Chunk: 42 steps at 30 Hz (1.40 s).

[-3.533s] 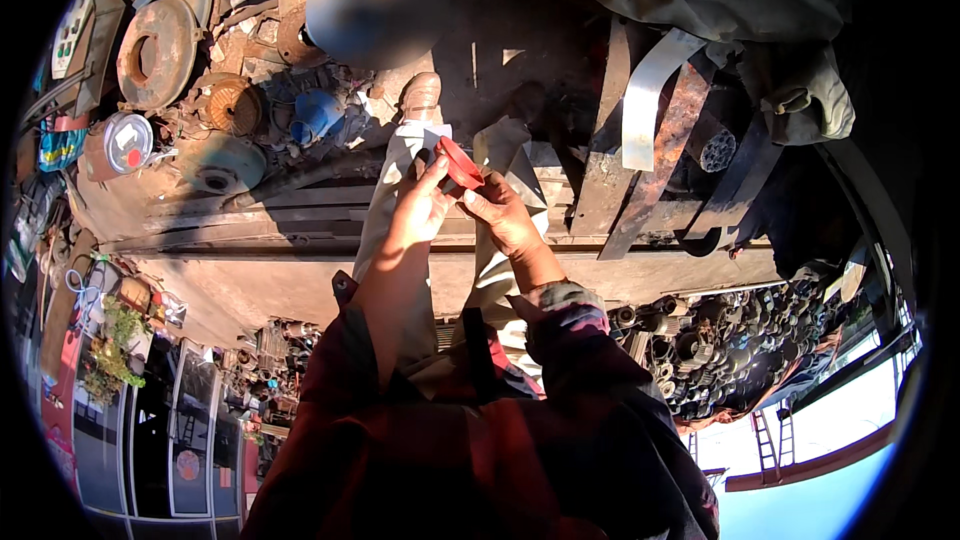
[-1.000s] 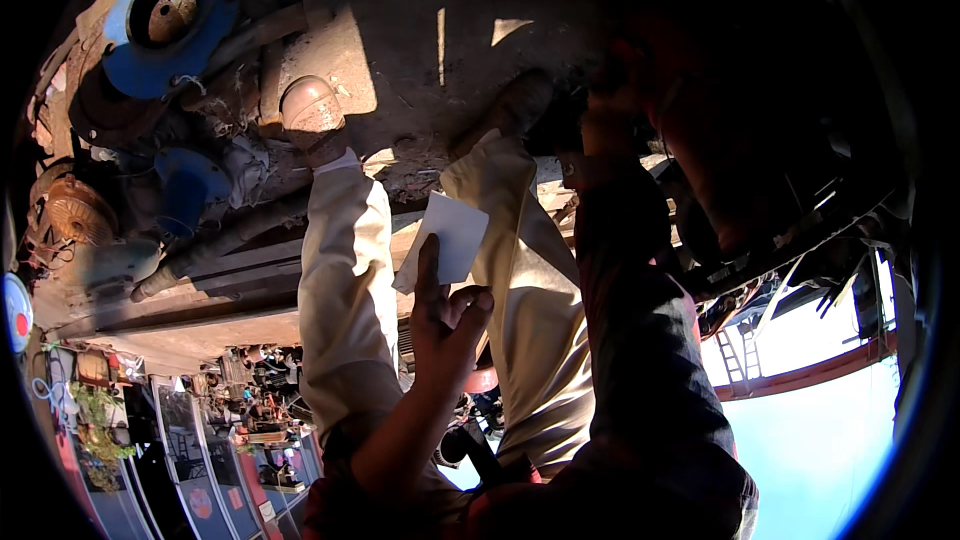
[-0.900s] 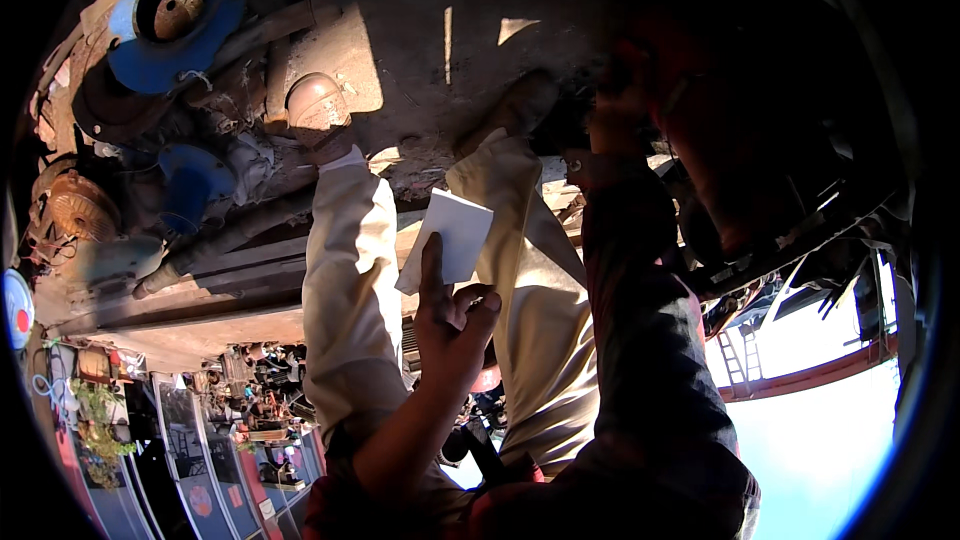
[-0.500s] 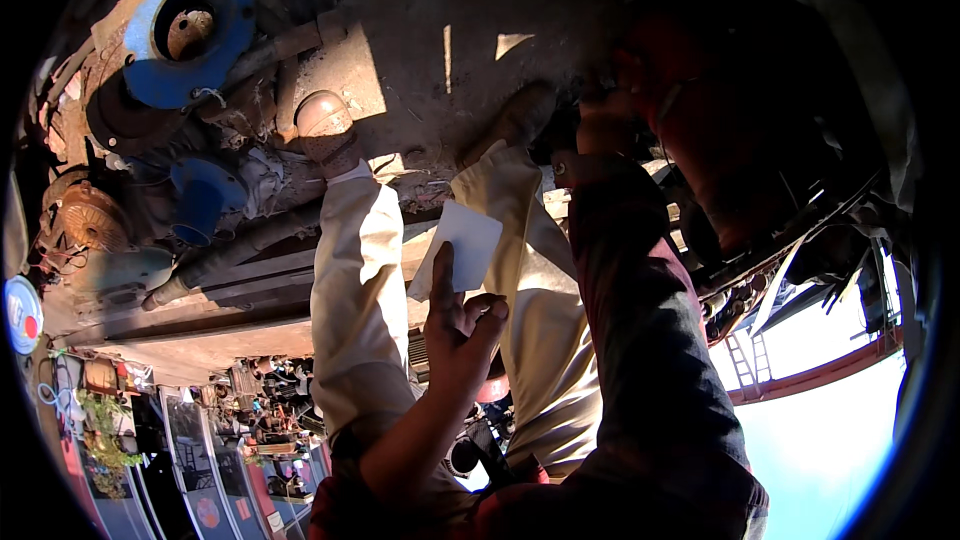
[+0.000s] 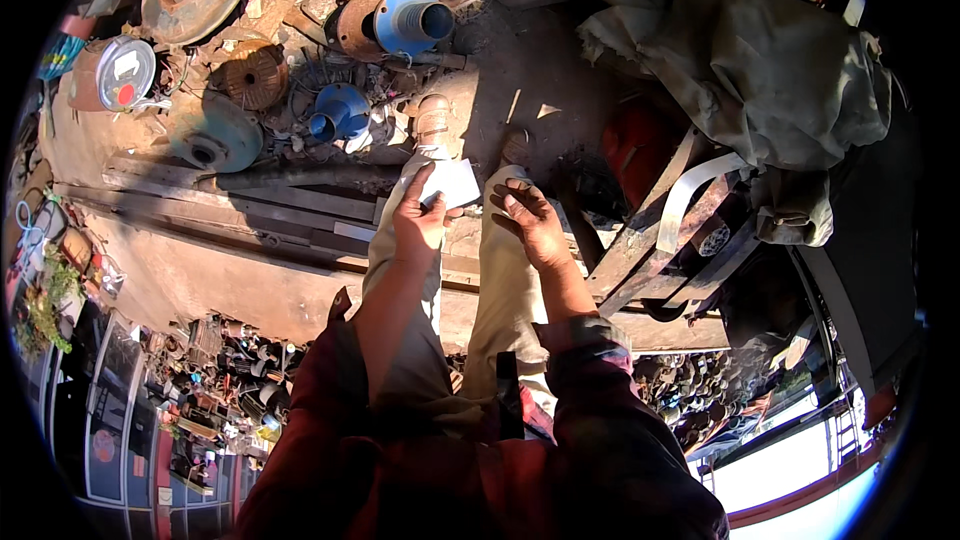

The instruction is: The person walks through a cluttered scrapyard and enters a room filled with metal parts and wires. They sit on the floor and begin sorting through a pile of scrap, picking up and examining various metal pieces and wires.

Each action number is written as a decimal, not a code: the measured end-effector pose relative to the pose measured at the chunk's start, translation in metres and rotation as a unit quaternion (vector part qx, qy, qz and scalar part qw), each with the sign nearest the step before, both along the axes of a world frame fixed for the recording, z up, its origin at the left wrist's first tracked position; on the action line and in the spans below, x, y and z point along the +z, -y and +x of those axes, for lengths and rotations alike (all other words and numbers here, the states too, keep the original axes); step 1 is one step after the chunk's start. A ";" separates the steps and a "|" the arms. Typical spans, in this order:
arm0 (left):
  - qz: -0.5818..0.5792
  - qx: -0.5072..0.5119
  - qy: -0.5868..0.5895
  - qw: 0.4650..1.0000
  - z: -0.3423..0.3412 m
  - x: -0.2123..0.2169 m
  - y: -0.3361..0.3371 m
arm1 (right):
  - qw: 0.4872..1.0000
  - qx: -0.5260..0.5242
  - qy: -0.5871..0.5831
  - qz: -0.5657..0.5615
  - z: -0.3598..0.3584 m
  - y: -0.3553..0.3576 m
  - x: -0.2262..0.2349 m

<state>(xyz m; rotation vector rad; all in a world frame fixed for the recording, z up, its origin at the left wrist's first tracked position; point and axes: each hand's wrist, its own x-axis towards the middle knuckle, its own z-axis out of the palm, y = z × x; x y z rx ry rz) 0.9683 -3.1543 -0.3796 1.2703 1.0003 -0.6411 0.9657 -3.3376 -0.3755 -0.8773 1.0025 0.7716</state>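
Observation:
My left hand (image 5: pixel 418 220) is closed on a flat white card (image 5: pixel 455 183), gripping its near left part in front of my shins. The card is plain and roughly square; its exact material is unclear. Just to the right of it, my right hand (image 5: pixel 537 227) is raised over my other trouser leg, thumb and fingers curled together in a pinch. Whatever lies between those fingertips, if anything, is too small to make out. A small gap separates the two hands.
Blue flanged metal parts (image 5: pixel 415 22) and a rusty ribbed piece (image 5: pixel 254 75) lie at the far left. Long boards (image 5: pixel 290 202) cross before me. On the right are a dark red rounded object (image 5: pixel 635 152), a wooden frame (image 5: pixel 650 210) and a draped tarp (image 5: pixel 740 70).
My right hand has come back from the shadowed red object on the right to beside the card. The left hand still holds the card. My view has shifted, showing more ground.

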 end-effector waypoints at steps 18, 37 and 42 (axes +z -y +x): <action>0.299 0.348 -0.074 0.886 -0.386 0.303 -0.237 | 0.776 0.559 0.256 -0.139 0.028 0.017 0.224; 0.027 0.684 -0.288 0.669 -0.968 0.163 -0.297 | 0.660 0.719 0.150 -0.156 -0.290 -0.394 0.215; 0.084 0.497 -0.297 0.811 -1.060 0.158 -0.407 | 0.572 0.774 0.224 -0.152 -0.388 -0.568 0.289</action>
